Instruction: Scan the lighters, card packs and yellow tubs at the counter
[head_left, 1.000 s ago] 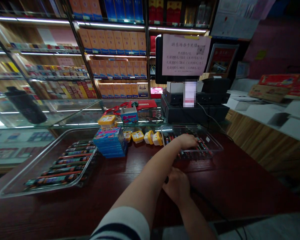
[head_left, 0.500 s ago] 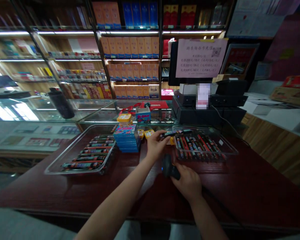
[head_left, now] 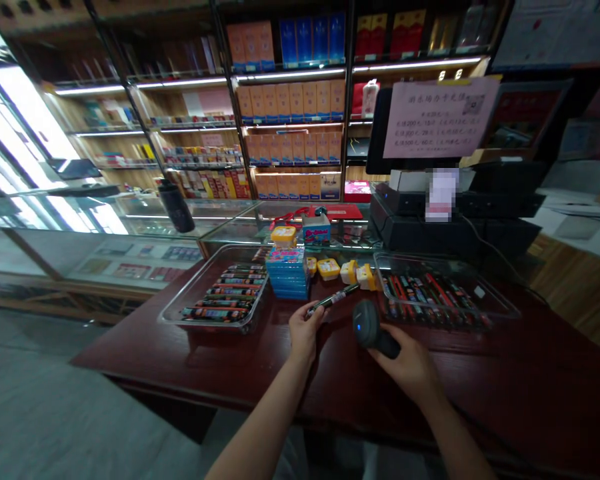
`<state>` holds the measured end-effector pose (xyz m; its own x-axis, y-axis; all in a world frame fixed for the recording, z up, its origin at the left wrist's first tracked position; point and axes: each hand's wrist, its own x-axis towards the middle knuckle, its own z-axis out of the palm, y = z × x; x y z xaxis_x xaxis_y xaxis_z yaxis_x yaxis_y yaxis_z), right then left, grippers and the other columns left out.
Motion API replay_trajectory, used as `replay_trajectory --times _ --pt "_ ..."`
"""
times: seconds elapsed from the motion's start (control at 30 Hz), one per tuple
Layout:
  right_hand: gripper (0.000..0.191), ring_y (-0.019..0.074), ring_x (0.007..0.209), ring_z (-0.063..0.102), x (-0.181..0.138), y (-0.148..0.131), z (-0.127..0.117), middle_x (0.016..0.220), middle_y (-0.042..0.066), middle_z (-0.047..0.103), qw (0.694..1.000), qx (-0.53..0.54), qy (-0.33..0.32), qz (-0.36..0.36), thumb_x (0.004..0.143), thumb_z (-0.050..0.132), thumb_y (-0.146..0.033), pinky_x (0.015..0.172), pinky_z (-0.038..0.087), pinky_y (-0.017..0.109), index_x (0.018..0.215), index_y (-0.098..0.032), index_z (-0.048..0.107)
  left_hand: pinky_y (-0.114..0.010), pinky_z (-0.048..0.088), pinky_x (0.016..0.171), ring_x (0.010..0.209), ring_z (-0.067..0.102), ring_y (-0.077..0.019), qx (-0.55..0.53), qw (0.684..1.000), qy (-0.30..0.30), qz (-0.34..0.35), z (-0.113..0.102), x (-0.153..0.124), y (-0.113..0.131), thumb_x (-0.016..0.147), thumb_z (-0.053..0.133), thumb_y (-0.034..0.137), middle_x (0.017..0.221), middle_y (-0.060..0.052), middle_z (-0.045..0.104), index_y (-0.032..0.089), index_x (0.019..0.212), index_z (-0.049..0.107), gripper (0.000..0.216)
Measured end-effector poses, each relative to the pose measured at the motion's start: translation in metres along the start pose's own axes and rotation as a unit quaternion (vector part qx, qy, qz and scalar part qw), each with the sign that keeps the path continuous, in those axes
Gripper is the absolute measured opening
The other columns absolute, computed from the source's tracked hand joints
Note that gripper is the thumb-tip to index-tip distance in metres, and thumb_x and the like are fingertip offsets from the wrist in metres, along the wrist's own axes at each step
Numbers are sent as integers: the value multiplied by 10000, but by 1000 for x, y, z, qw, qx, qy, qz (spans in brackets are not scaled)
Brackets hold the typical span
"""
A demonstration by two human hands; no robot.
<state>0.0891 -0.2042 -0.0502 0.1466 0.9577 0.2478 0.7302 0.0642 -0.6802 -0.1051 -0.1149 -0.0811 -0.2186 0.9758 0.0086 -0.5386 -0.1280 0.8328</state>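
Note:
My left hand [head_left: 305, 330] pinches one end of a long thin candy stick [head_left: 334, 298], holding it over the dark red counter [head_left: 190, 347]. My right hand [head_left: 410, 363] grips a black barcode scanner [head_left: 367, 325] with a small blue light, its head turned toward the stick. To the right lies a clear tray [head_left: 500, 303] filled with several similar sticks. On the left, another clear tray [head_left: 180, 300] holds several more.
A stack of blue packs [head_left: 287, 273] and small yellow boxes [head_left: 329, 268] sit between the trays. Behind stand a black till [head_left: 455, 230] with a pink paper sign [head_left: 437, 117], glass display cases [head_left: 145, 230], a black bottle [head_left: 176, 207] and lit shelves of cartons [head_left: 290, 100].
My left hand took one stick out of the right tray and drew it back toward me. My right hand lifted the scanner and turned it toward the stick. The view backed away.

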Motion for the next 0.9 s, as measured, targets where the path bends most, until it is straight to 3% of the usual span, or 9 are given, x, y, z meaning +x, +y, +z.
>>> replay_trajectory --times 0.1,0.2,0.27,0.37,0.7,0.8,0.9 --pt "420 226 933 650 -4 -9 -4 1005 69 703 989 142 -36 -1 736 609 -446 809 488 332 1080 -205 605 -323 559 848 751 690 -153 -2 1000 -1 0 -1 1 -2 528 855 283 830 -50 683 99 923 668 474" --pt "436 178 656 632 -10 -19 -6 750 29 680 971 213 -88 57 719 618 -481 589 491 279 1033 -179 607 -332 551 854 761 692 -162 0 1000 -2 -5 -2 1 -3 542 849 284 848 -64 686 90 948 662 488" --pt "451 129 449 505 -14 -25 -5 536 -44 558 957 245 -100 117 693 635 -489 426 404 240 1017 -177 601 -336 551 849 760 691 -163 2 1000 -2 -6 -2 1 -3 546 846 274 843 -64 685 89 950 662 480" --pt "479 91 388 385 -20 -32 -5 446 -100 428 944 277 -87 156 638 687 -463 367 325 208 1009 -177 587 -339 550 845 753 687 -159 3 1000 1 -1 0 -1 -1 547 842 255 824 -57 685 90 937 668 458" --pt "521 81 388 367 -30 -31 -8 432 -107 416 943 278 -87 162 651 674 -486 365 314 195 1049 -165 579 -361 545 855 773 695 -187 -9 1000 14 1 3 -3 -2 543 837 250 815 -66 698 83 943 658 469" --pt "509 110 427 455 -29 -28 -11 497 -63 527 955 253 -74 135 666 661 -496 407 374 227 1050 -168 597 -356 546 849 765 694 -182 -6 1000 12 -4 2 -2 -2 553 833 250 807 -67 697 83 949 657 465" --pt "441 182 687 632 -25 -26 -19 779 30 694 982 169 -57 64 694 649 -484 605 481 281 1023 -192 622 -347 549 842 740 689 -161 -5 1000 10 -4 2 -1 -3 553 834 249 806 -57 685 84 938 663 452"
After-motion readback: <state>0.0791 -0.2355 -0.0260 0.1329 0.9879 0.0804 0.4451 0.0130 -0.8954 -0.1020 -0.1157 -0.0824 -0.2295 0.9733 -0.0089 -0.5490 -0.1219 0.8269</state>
